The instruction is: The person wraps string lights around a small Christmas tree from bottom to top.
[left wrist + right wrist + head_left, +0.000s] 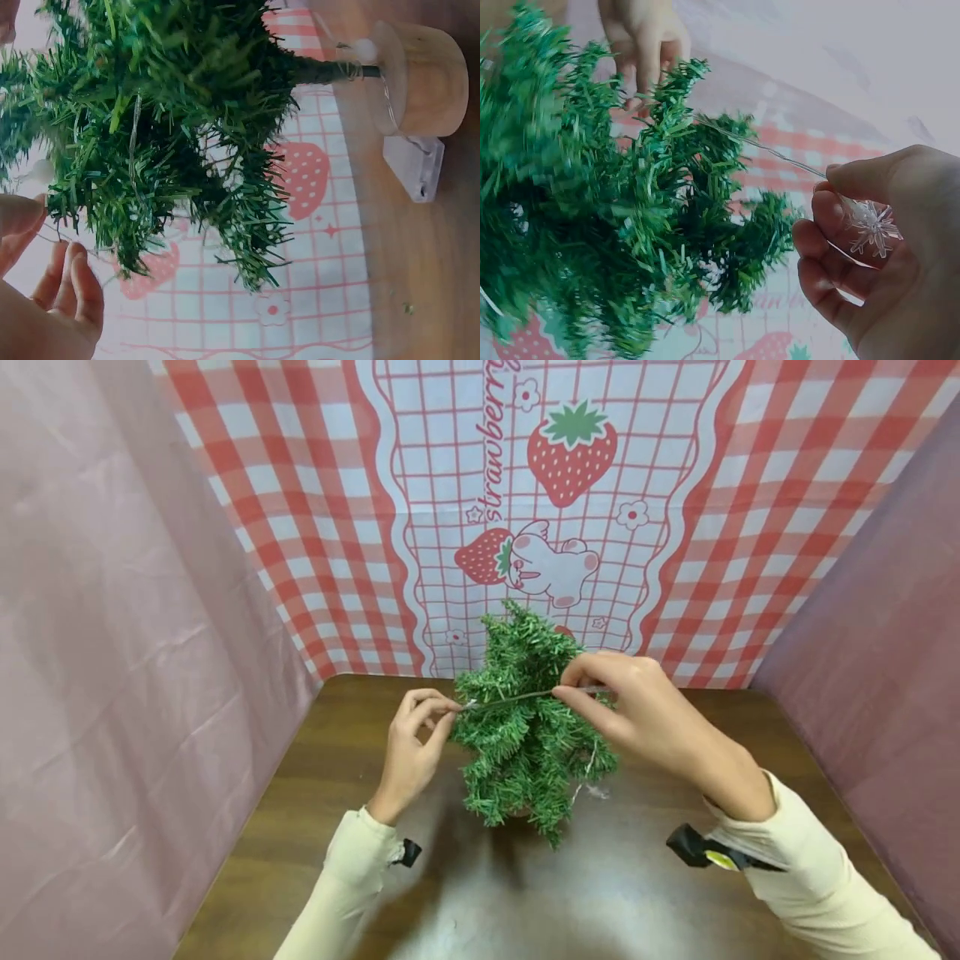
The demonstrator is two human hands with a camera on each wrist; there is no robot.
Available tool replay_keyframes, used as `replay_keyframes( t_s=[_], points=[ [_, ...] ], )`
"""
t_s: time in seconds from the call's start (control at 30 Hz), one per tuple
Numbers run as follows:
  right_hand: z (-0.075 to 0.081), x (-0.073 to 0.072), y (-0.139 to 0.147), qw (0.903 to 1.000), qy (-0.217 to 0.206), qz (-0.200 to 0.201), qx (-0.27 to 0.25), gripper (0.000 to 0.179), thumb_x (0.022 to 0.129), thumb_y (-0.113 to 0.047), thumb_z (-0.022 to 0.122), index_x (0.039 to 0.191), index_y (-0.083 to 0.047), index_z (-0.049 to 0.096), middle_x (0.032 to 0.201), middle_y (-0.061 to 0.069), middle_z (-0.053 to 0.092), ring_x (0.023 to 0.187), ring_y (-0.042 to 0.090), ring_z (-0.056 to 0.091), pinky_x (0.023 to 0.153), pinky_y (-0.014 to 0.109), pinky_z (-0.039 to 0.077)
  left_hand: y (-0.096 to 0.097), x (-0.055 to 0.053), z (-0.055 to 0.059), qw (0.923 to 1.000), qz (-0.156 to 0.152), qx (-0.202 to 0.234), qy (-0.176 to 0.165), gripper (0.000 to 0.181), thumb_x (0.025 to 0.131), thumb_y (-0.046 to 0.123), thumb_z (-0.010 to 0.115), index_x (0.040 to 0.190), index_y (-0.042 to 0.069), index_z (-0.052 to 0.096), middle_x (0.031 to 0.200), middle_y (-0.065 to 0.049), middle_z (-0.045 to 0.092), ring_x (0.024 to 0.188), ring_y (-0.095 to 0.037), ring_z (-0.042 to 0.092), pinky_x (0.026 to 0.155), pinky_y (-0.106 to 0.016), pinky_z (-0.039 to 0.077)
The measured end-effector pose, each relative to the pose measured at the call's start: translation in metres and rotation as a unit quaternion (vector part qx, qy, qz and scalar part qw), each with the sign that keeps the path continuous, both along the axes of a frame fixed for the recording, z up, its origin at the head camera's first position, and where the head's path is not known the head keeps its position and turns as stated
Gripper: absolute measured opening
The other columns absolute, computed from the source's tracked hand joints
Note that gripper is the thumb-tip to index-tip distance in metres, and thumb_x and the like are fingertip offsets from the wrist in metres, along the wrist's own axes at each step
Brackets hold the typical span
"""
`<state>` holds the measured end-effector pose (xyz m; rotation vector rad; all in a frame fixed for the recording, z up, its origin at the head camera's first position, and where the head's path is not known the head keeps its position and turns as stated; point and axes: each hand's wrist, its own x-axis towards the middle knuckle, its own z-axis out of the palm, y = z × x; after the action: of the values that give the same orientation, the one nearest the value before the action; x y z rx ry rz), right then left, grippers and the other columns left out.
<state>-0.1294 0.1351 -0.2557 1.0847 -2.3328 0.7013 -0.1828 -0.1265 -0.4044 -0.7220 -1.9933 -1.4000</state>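
Note:
A small artificial Christmas tree [525,735] stands on the table, its round wooden base [431,79] visible in the left wrist view. A thin string-light wire [517,698] stretches taut across the front of its branches. At the tree's left edge, my left hand [416,739] pinches the wire between thumb and fingertips. My right hand [637,706], at the tree's right side, pinches the other end of that stretch. In the right wrist view a clear snowflake light [874,227] on the string lies within the curl of my right fingers. More wire [591,760] hangs over the lower right branches.
Beside the tree's base lies a small whitish box [415,166]. The wooden table [300,827] meets a strawberry-print checked cloth [420,485] at the back. Pink curtains [135,610] hang on both sides.

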Motion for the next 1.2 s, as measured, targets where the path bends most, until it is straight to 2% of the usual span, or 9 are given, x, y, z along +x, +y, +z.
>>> replay_keyframes(
  t_s=[0.27,0.47,0.57,0.67,0.8,0.83,0.9,1.07,1.2],
  points=[
    [-0.016,0.034,0.016,0.9878,-0.036,-0.045,-0.144,0.01,0.081,-0.002,0.064,0.083,-0.012,0.063,0.076,-0.006,0.062,0.066,0.004,0.058,0.065,0.014,0.049,0.011,0.022,0.002,0.9949,0.014,-0.057,0.082,0.011,0.086,0.008,0.058,0.093,0.01,0.066,0.099,-0.005,0.061,0.097,-0.017,0.052,0.085,-0.03,0.043],
    [-0.029,0.043,0.025,0.9604,-0.082,-0.072,-0.256,0.009,0.08,0.007,0.061,0.085,0.0,0.064,0.075,0.008,0.061,0.065,0.01,0.055,0.057,0.016,0.046,0.022,0.036,0.001,0.9907,0.0,-0.089,0.103,0.013,0.086,0.006,0.056,0.096,0.01,0.064,0.097,-0.001,0.063,0.097,-0.016,0.053,0.084,-0.032,0.04],
    [-0.04,0.039,0.039,0.9356,-0.094,-0.051,-0.337,0.012,0.079,0.012,0.058,0.09,0.009,0.06,0.073,0.011,0.06,0.059,0.012,0.053,0.051,0.019,0.044,0.029,0.043,0.004,0.9878,-0.007,-0.111,0.108,0.015,0.087,0.006,0.055,0.097,0.011,0.065,0.094,0.004,0.062,0.093,-0.012,0.053,0.079,-0.029,0.039],
    [-0.053,0.035,0.056,0.8755,-0.149,0.042,-0.458,0.017,0.08,0.019,0.051,0.097,0.018,0.052,0.07,0.015,0.058,0.055,0.018,0.051,0.047,0.024,0.044,0.038,0.049,0.007,0.9818,-0.013,-0.144,0.123,0.017,0.088,0.007,0.054,0.099,0.012,0.065,0.093,0.005,0.061,0.088,-0.009,0.053,0.077,-0.026,0.038],
    [-0.07,0.029,0.074,0.7494,-0.225,0.188,-0.594,0.015,0.084,0.022,0.036,0.096,0.023,0.045,0.071,0.022,0.055,0.059,0.027,0.049,0.05,0.031,0.043,0.05,0.058,0.011,0.9722,-0.007,-0.188,0.139,0.017,0.088,0.008,0.054,0.1,0.012,0.065,0.09,0.004,0.06,0.082,-0.007,0.052,0.078,-0.024,0.039],
    [-0.073,0.027,0.077,0.7273,-0.232,0.207,-0.612,0.015,0.085,0.022,0.034,0.095,0.023,0.045,0.071,0.022,0.055,0.059,0.028,0.048,0.051,0.032,0.043,0.052,0.061,0.012,0.97,-0.004,-0.198,0.141,0.017,0.088,0.009,0.054,0.101,0.012,0.065,0.09,0.004,0.059,0.081,-0.007,0.052,0.079,-0.024,0.039],
    [-0.076,0.022,0.079,0.7063,-0.23,0.216,-0.634,0.014,0.085,0.021,0.034,0.092,0.023,0.047,0.07,0.023,0.055,0.06,0.029,0.048,0.051,0.032,0.042,0.054,0.064,0.013,0.9661,0.005,-0.217,0.14,0.019,0.087,0.01,0.054,0.103,0.012,0.064,0.092,0.004,0.059,0.081,-0.007,0.052,0.079,-0.023,0.039],
    [-0.071,0.001,0.078,0.7002,-0.237,0.186,-0.648,0.012,0.085,0.018,0.042,0.093,0.022,0.049,0.072,0.022,0.059,0.06,0.027,0.054,0.051,0.031,0.046,0.05,0.07,0.015,0.9609,0.014,-0.248,0.123,0.025,0.087,0.012,0.055,0.112,0.012,0.061,0.099,0.003,0.056,0.087,-0.007,0.05,0.078,-0.023,0.039],
    [-0.062,-0.021,0.077,0.7182,-0.278,0.17,-0.615,0.019,0.088,0.009,0.045,0.103,0.02,0.05,0.081,0.018,0.061,0.069,0.023,0.058,0.056,0.029,0.049,0.041,0.072,0.02,0.9636,-0.004,-0.244,0.11,0.025,0.087,0.01,0.054,0.111,0.011,0.059,0.107,0.002,0.054,0.097,-0.008,0.049,0.083,-0.021,0.041]
  ],
)
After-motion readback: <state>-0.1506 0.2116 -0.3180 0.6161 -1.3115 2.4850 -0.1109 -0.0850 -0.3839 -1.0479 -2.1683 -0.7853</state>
